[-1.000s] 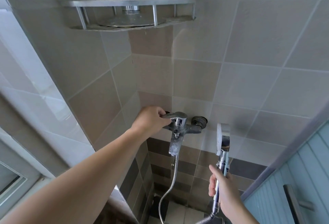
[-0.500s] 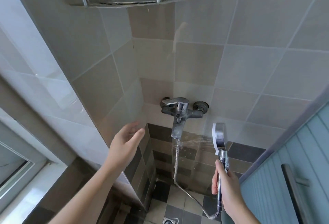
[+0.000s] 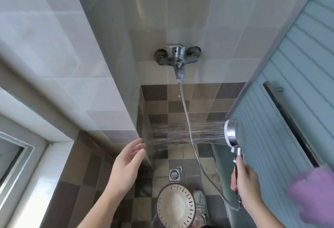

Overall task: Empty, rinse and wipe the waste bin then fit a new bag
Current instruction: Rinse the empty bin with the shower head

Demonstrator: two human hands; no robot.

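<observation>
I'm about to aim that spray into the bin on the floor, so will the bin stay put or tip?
The waste bin looks like thin slotted plastic and appears empty, so it is probably light. Water from the shower head could nudge or tip it. The tiled floor is likely getting wet, so it may slide; steadying it with the open left hand seems wise.

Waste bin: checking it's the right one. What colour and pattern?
Cream waste bin, dark slits around its rim; head view.

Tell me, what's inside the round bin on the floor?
The bin looks empty: only its pale bare bottom shows. The shower spray isn't going into it. Its near edge is out of view.
</observation>
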